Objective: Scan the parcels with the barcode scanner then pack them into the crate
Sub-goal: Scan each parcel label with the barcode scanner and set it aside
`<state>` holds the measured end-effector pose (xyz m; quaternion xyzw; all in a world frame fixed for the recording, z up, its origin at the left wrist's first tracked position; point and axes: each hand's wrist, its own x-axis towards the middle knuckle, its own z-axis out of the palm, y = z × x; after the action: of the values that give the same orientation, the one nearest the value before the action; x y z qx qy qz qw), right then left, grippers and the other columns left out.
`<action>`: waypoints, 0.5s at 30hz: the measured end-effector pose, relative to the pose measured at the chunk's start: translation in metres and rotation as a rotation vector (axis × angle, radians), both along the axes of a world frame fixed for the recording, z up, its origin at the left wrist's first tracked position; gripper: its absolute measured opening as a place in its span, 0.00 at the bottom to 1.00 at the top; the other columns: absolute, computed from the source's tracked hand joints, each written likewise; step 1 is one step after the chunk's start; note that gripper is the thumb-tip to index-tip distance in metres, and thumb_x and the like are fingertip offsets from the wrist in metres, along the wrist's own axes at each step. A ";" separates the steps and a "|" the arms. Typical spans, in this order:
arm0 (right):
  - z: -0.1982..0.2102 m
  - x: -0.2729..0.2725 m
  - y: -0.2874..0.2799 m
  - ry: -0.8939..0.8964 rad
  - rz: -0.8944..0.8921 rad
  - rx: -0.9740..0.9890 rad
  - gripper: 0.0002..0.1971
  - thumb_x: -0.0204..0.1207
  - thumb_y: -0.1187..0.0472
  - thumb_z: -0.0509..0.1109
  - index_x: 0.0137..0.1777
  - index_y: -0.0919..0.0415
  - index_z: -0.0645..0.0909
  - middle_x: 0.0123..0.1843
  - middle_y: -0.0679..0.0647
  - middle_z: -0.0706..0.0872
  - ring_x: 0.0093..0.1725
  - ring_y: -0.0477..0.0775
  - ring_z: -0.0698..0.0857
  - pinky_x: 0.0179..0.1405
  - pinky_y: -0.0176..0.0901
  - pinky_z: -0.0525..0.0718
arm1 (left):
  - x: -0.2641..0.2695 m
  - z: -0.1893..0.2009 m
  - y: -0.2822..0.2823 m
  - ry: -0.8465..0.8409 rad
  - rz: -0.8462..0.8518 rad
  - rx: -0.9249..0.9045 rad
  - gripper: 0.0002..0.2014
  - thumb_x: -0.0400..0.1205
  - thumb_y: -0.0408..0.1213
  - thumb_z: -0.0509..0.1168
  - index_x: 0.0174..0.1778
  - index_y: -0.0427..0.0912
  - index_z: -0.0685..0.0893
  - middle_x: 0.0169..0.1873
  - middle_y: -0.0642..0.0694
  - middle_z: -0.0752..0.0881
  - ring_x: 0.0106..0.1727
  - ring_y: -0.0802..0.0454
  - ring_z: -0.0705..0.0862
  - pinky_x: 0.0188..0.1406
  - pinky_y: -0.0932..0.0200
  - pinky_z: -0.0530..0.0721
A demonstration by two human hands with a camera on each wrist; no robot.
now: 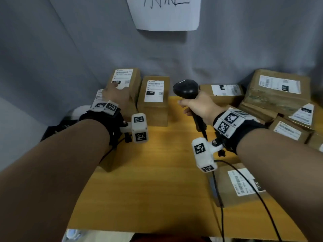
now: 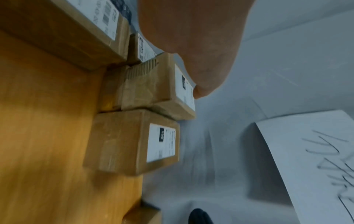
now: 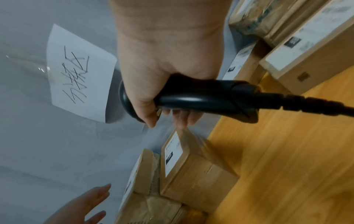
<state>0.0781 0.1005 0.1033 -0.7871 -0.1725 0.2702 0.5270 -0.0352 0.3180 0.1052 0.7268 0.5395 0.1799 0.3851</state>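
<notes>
On the wooden tabletop (image 1: pixel 148 180), the right hand (image 1: pixel 199 107) clenches its fingers round the black barcode scanner (image 1: pixel 186 89) handle, while the left hand (image 1: pixel 116 96), fingers released and spread, reaches over the upright labelled cardboard parcel (image 1: pixel 130 79) at the back left.

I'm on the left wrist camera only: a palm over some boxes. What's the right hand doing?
Observer: The right hand holds the barcode scanner by its handle.
Operator: Where's the scanner's head?
Observer: Raised above the table, just right of the parcel labelled 150.
Operator: Has the left hand closed on a box?
Observer: No. In the right wrist view, the left hand has straight, spread fingers beside the top stacked parcel.
</notes>
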 end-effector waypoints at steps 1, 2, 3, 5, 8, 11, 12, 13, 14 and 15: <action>0.004 0.004 -0.014 -0.010 0.012 -0.027 0.10 0.75 0.62 0.75 0.53 0.65 0.83 0.43 0.60 0.87 0.36 0.52 0.85 0.40 0.43 0.86 | 0.002 0.003 -0.017 0.009 0.008 0.027 0.29 0.76 0.50 0.63 0.74 0.47 0.74 0.71 0.38 0.76 0.67 0.36 0.78 0.68 0.46 0.78; 0.008 0.009 -0.028 -0.015 0.017 -0.051 0.10 0.75 0.62 0.75 0.52 0.66 0.83 0.42 0.60 0.87 0.34 0.52 0.85 0.39 0.43 0.86 | 0.005 0.002 -0.031 0.000 0.013 0.045 0.27 0.77 0.48 0.63 0.73 0.46 0.76 0.71 0.37 0.76 0.68 0.36 0.77 0.69 0.46 0.76; 0.012 0.014 -0.043 -0.013 0.013 -0.070 0.09 0.75 0.61 0.75 0.51 0.66 0.83 0.41 0.60 0.87 0.33 0.51 0.84 0.37 0.43 0.85 | 0.009 0.000 -0.046 -0.008 0.006 0.036 0.25 0.76 0.46 0.63 0.71 0.45 0.77 0.69 0.37 0.76 0.68 0.36 0.77 0.69 0.45 0.76; 0.020 0.024 -0.077 0.009 -0.011 -0.090 0.07 0.76 0.61 0.74 0.46 0.65 0.82 0.37 0.58 0.85 0.29 0.50 0.82 0.30 0.40 0.83 | 0.017 -0.008 -0.076 -0.040 -0.066 -0.025 0.26 0.72 0.47 0.63 0.66 0.42 0.79 0.66 0.37 0.80 0.65 0.35 0.79 0.66 0.42 0.79; 0.028 0.039 -0.130 0.033 -0.038 -0.120 0.07 0.78 0.62 0.72 0.47 0.67 0.81 0.34 0.58 0.82 0.27 0.51 0.80 0.25 0.37 0.81 | 0.030 -0.020 -0.128 -0.084 -0.180 -0.158 0.23 0.71 0.46 0.64 0.60 0.40 0.81 0.60 0.37 0.83 0.58 0.38 0.83 0.59 0.46 0.84; 0.030 0.052 -0.178 0.085 -0.064 -0.191 0.08 0.78 0.63 0.72 0.50 0.68 0.81 0.34 0.60 0.83 0.25 0.50 0.80 0.22 0.34 0.81 | 0.042 -0.024 -0.189 -0.022 -0.394 -0.291 0.06 0.82 0.40 0.63 0.48 0.40 0.78 0.45 0.41 0.77 0.42 0.45 0.76 0.46 0.54 0.76; 0.028 0.056 -0.193 0.127 -0.081 -0.214 0.07 0.78 0.63 0.72 0.51 0.67 0.80 0.33 0.59 0.83 0.25 0.50 0.80 0.20 0.33 0.80 | 0.046 -0.030 -0.207 0.024 -0.451 -0.329 0.04 0.84 0.40 0.63 0.49 0.44 0.76 0.44 0.42 0.73 0.42 0.46 0.74 0.48 0.53 0.74; 0.025 0.058 -0.208 0.163 -0.096 -0.235 0.08 0.78 0.62 0.71 0.51 0.67 0.80 0.33 0.59 0.83 0.24 0.50 0.79 0.19 0.33 0.80 | 0.048 -0.037 -0.225 0.079 -0.494 -0.380 0.05 0.85 0.42 0.63 0.46 0.45 0.76 0.42 0.44 0.72 0.41 0.47 0.73 0.51 0.52 0.73; 0.019 0.062 -0.222 0.185 -0.108 -0.254 0.08 0.78 0.62 0.71 0.51 0.68 0.81 0.32 0.60 0.83 0.25 0.51 0.79 0.20 0.34 0.80 | 0.049 -0.042 -0.243 0.130 -0.533 -0.417 0.09 0.86 0.43 0.62 0.41 0.46 0.74 0.38 0.45 0.69 0.38 0.48 0.71 0.52 0.52 0.72; 0.013 0.065 -0.236 0.194 -0.111 -0.275 0.08 0.78 0.62 0.72 0.51 0.68 0.82 0.33 0.60 0.83 0.26 0.52 0.80 0.23 0.37 0.81 | 0.050 -0.048 -0.260 0.178 -0.573 -0.446 0.12 0.86 0.44 0.62 0.37 0.47 0.72 0.35 0.46 0.67 0.36 0.50 0.70 0.52 0.51 0.72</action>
<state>0.1426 -0.1356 0.1160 -0.8302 -0.0384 0.3365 0.4428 0.0145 0.0584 0.0569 0.7594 0.3716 -0.1211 0.5202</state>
